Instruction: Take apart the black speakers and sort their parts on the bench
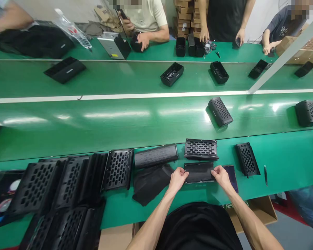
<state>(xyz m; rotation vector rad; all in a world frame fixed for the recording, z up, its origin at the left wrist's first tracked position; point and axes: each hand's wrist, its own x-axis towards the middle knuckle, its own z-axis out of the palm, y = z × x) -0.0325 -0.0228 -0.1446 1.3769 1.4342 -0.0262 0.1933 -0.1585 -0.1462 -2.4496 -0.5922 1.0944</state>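
A black panel [199, 173] lies on the green bench before me, its slots covered by a dark sheet. My left hand [179, 177] is at its left end, thumb and fingers pressed together at the sheet's edge. At the right end my right hand [220, 176] pinches the edge in the same way. Just beyond is a slotted black panel [201, 149], and a curved black cover [156, 155] rests to its left. Dark cloth-like sheets [150, 184] lie beside my left hand. A phone [231, 177] is partly behind my right hand.
Many slotted panels [38, 185] are stacked at the left. Another panel [247, 159] and a small tool [265, 175] lie to the right. Black housings [220, 111] sit on the green conveyor [120, 121]. Several people work across it. An open carton [262, 210] stands below the bench.
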